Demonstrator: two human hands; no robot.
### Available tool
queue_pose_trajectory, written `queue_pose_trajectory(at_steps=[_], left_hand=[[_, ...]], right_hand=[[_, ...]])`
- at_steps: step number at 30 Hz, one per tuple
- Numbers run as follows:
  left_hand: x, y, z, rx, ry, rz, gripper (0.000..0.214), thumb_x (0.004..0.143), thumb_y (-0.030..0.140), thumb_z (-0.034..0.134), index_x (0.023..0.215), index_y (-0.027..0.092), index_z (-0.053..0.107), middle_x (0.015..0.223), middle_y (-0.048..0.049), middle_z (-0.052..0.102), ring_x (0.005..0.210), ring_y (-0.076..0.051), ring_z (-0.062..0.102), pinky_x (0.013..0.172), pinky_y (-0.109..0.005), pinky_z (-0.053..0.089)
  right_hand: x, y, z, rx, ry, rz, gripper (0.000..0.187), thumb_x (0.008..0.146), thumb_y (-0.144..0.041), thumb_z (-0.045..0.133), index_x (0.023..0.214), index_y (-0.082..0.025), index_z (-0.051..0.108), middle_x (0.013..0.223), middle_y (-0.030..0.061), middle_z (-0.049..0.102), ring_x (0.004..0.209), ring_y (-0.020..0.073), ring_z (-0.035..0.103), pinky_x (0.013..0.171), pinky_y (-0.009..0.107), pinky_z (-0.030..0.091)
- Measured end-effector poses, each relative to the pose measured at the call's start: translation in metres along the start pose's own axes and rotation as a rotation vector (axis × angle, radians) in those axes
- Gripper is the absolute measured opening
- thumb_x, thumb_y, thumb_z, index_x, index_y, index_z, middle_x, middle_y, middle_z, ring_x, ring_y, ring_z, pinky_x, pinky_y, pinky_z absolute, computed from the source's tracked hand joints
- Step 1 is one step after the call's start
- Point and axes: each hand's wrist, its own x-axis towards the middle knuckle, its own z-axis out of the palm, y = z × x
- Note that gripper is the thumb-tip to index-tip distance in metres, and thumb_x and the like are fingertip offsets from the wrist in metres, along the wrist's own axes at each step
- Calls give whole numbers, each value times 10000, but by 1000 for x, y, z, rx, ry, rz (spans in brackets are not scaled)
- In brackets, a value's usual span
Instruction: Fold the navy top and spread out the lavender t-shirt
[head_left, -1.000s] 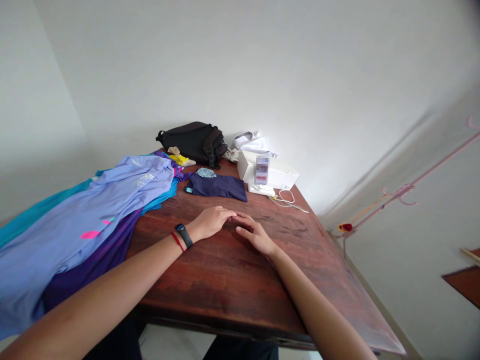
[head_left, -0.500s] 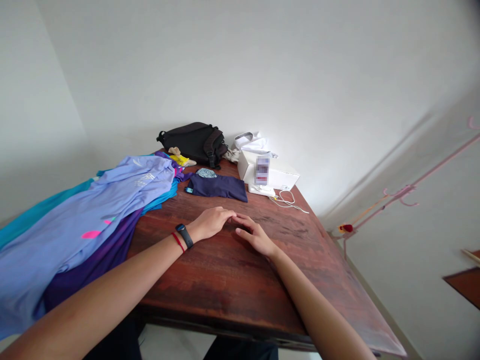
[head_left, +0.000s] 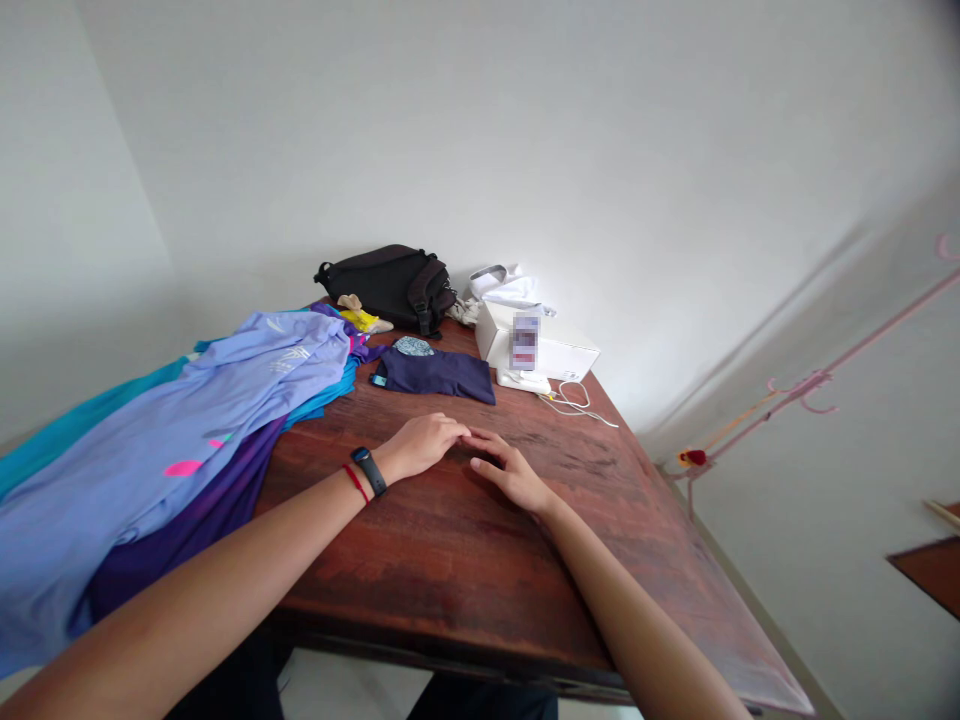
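My left hand (head_left: pixel 426 443) rests over the middle of the wooden table (head_left: pixel 420 570), its fingers stretched to the right. A dark band and a red string circle that wrist. Touching its fingertips are the fingers of my right hand (head_left: pixel 514 475), whose thumb stands apart. Both hands look open, and I see nothing held in them. Just beyond them lies a folded navy cloth (head_left: pixel 450 375) with a light blue patterned piece (head_left: pixel 413 346) on its edge. To the left, a lavender shirt (head_left: pixel 202 430) is spread over purple cloth (head_left: pixel 195 530) and teal cloth (head_left: pixel 97 420).
At the back sit a black bag (head_left: pixel 382 285), a yellow item (head_left: pixel 360 320), a white box (head_left: pixel 574 350) and a white fabric item (head_left: pixel 510 287). A white stand (head_left: pixel 525 380) and looped cable (head_left: pixel 574 405) lie before the box. A pink hook rack (head_left: pixel 814 380) stands right.
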Motion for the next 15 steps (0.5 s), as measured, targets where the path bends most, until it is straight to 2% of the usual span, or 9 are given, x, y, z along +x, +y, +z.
queue_pose_trajectory(at_steps=[15], left_hand=[[-1,-4,4,26,-14,30,357,1005,166,444,1225,238,716,1100,-62,754,989,-206,690,901,-314,504]], right_hand=[[0,3,1,5,17,-3,430,947,-501,620,1333,-318,666,1472,57,557,1389,267,492,1212,459,312]])
